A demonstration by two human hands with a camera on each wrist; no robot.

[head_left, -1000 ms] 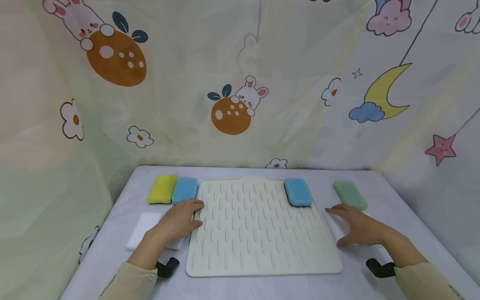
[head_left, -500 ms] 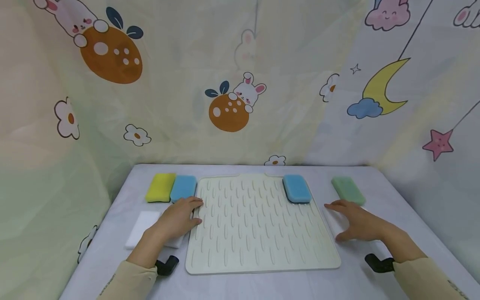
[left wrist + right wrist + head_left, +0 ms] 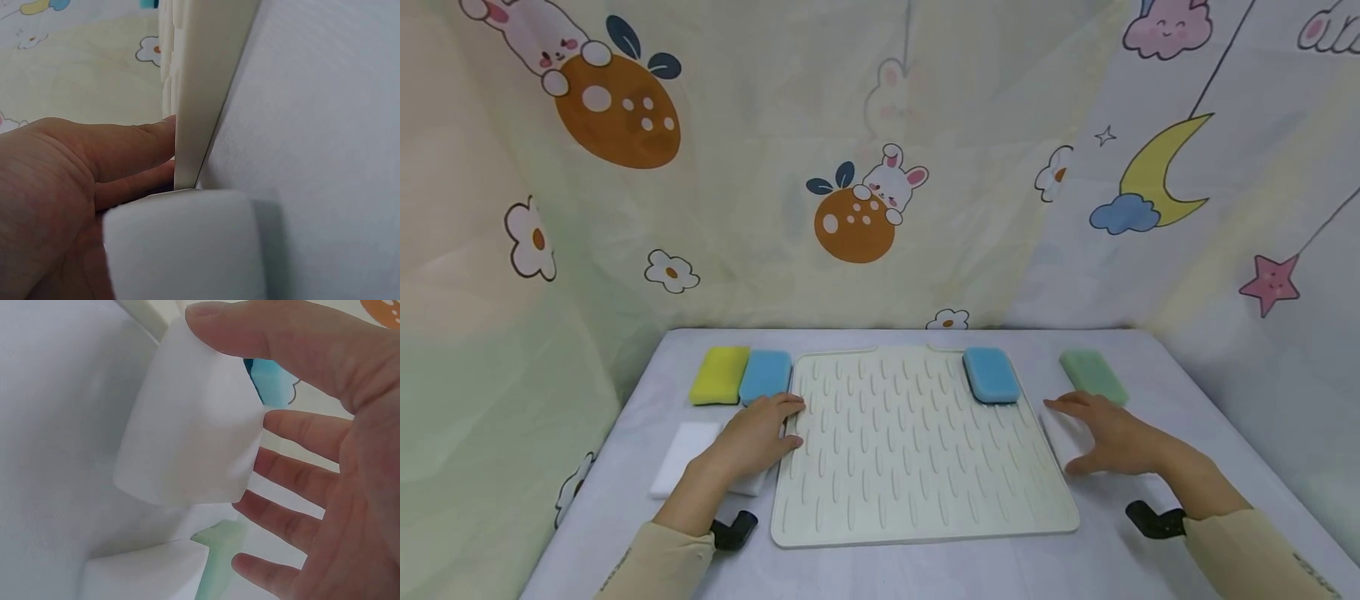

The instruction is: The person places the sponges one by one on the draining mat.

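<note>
A white ribbed mat (image 3: pixel 917 467) lies flat in the middle of the table. My left hand (image 3: pixel 756 440) touches its left edge with thumb and fingertips; in the left wrist view the thumb (image 3: pixel 134 147) rests against the mat's side. At the right edge, my right hand (image 3: pixel 1116 437) holds a white sponge (image 3: pixel 194 419) between thumb and fingers, its near side close to the mat. Another white block (image 3: pixel 147 575) lies below it in the right wrist view. A blue sponge (image 3: pixel 991 375) sits on the mat's back right corner.
Beyond the right hand lies a green sponge (image 3: pixel 1092 375). Yellow (image 3: pixel 720 375) and blue (image 3: pixel 766 373) sponges lie side by side at the back left. A white block (image 3: pixel 688 446) is partly hidden under the left wrist. A patterned cloth wall (image 3: pixel 737 208) stands behind the table.
My right hand has shifted slightly left and away from me, bringing the white sponge closer to the mat's right edge. The left hand stays at the mat's left edge.
</note>
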